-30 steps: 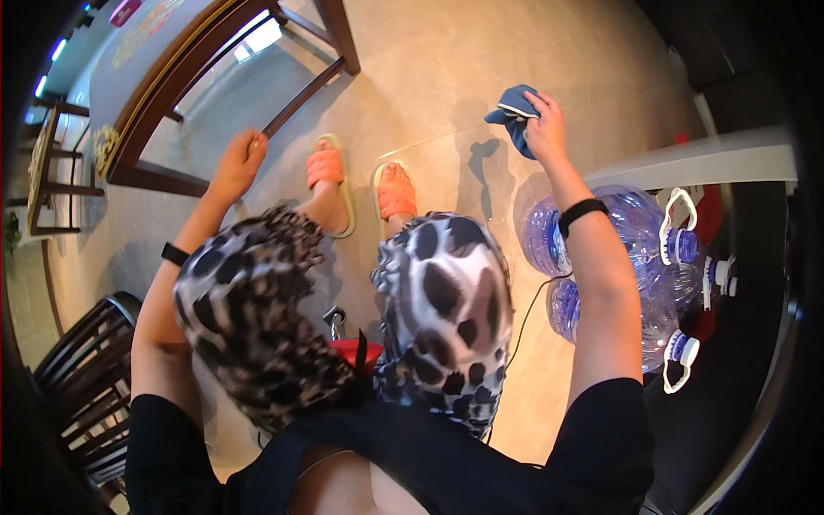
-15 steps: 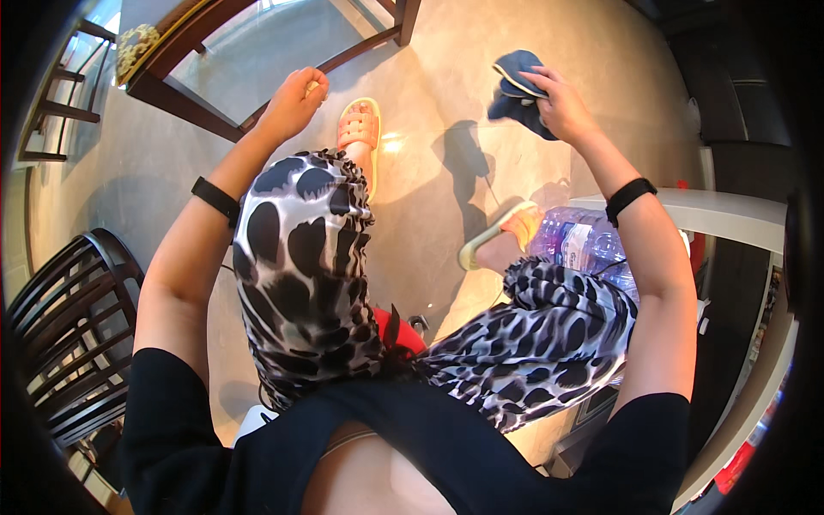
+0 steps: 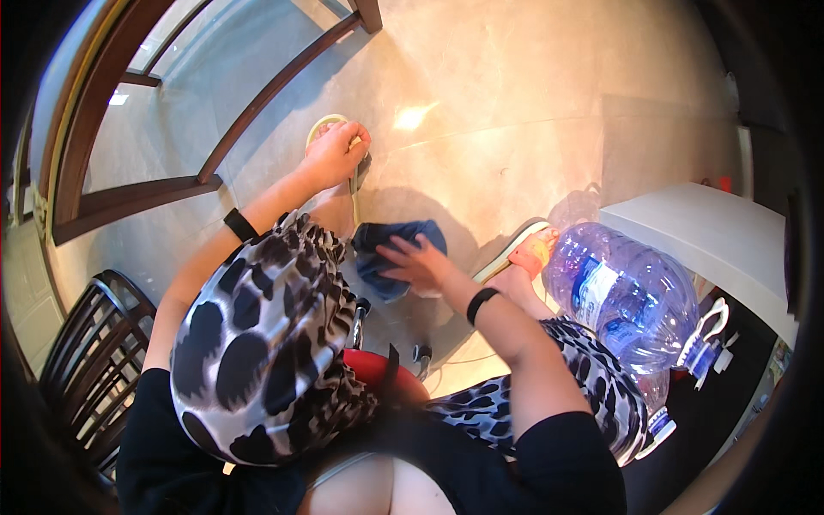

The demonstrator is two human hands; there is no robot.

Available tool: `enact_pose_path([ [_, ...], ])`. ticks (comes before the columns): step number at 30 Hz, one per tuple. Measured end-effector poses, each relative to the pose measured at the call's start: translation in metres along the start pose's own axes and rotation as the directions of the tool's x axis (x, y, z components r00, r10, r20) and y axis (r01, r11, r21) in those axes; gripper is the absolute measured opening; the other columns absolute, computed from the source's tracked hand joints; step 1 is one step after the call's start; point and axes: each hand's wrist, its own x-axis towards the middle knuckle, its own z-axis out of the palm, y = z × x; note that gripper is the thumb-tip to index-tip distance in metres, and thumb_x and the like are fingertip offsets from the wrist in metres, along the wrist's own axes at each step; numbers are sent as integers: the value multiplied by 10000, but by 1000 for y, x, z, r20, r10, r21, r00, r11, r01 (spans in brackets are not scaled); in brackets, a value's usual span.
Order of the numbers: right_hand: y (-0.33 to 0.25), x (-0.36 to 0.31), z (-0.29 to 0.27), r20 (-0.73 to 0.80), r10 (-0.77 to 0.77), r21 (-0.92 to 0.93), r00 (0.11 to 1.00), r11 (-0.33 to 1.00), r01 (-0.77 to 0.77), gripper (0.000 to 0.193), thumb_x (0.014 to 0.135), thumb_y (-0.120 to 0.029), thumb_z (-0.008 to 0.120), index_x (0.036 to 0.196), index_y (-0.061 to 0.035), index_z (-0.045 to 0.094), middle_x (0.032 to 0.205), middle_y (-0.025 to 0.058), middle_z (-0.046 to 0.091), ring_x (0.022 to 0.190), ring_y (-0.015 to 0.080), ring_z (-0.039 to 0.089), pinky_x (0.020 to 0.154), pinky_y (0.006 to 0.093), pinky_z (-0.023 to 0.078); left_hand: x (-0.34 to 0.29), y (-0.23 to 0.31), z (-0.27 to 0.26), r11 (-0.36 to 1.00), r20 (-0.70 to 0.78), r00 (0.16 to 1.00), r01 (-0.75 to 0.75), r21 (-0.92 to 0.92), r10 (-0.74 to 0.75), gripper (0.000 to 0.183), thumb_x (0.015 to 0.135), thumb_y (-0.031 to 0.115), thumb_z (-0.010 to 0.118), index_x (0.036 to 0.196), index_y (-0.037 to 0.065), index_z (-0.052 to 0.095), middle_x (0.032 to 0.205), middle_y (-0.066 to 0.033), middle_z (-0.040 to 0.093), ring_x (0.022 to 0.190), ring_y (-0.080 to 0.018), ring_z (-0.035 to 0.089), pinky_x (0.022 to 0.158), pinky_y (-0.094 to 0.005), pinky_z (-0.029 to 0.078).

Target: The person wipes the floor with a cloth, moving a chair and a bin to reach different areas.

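My left hand (image 3: 336, 156) is closed, fingers curled together, above the sandal (image 3: 330, 120) on my left foot. Whatever is in those fingers, if anything, is hidden. Between my knees is a dark blue piece of cloth (image 3: 375, 263), soft and crumpled; its exact kind does not show. Over it my right hand (image 3: 418, 264) lies with its fingers stretched apart, slightly blurred, touching or just above the cloth; the thumb is hard to see. Below the cloth a red rounded thing (image 3: 386, 375) and some metal parts show between my legs.
Large clear plastic water bottles (image 3: 635, 296) lie by my right leg, beside a white-topped shelf (image 3: 695, 219). A dark wooden table frame (image 3: 266, 112) stands at the upper left. A black slatted chair (image 3: 94, 369) is at lower left, and a sandal (image 3: 528, 249) is on my right foot.
My right hand has swung from the upper right to between my knees, bringing the blue cloth, and its fingers have spread. My left hand has moved right and down. The view has shifted.
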Motion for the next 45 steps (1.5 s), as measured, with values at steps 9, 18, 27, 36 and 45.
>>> enact_pose_path([
  [9, 207, 22, -98, -330, 400, -57, 855, 896, -441, 618, 747, -112, 537, 1316, -341, 461, 1486, 36, 280, 1337, 273, 293, 909, 577, 354, 12, -21, 14, 884, -60, 970, -187, 428, 234, 98, 830, 221, 547, 886, 152, 588, 888, -99, 585, 914, -336, 547, 822, -429, 408],
  [18, 270, 30, -191, -757, 336, 26, 561, 872, -488, 497, 686, -58, 595, 1142, -253, 618, 1231, 70, 540, 978, 338, 536, 841, 417, 478, 21, -28, 40, 766, -46, 913, -313, 562, 406, 75, 842, 149, 536, 903, 109, 554, 869, -106, 543, 874, -305, 551, 774, -386, 425],
  [27, 92, -34, -56, -100, 160, -1, 982, 987, -161, 518, 761, -184, 573, 1256, -322, 509, 1450, 56, 323, 1315, 296, 307, 967, 592, 320, 23, -37, 37, 900, 41, 933, -357, 251, 359, 65, 838, 131, 543, 882, 87, 559, 854, -128, 526, 848, -342, 531, 739, -425, 434],
  [36, 202, 35, -124, -254, 693, 142, 675, 717, -682, 573, 736, -94, 601, 1263, -305, 524, 1363, 84, 413, 1184, 330, 434, 931, 501, 423, 21, -32, 32, 895, -20, 932, -342, 287, 363, 46, 825, 122, 551, 857, 90, 559, 817, -113, 530, 819, -325, 541, 698, -415, 442],
  [45, 95, -5, -147, -416, 875, 881, -247, 321, -347, 744, 641, 42, 584, 1348, -134, 435, 1282, 217, 424, 1187, 369, 430, 1022, 408, 344, 18, -64, 52, 951, 11, 967, -251, 180, 253, 102, 837, 108, 555, 938, 99, 561, 876, -93, 554, 818, -286, 546, 712, -391, 444],
])
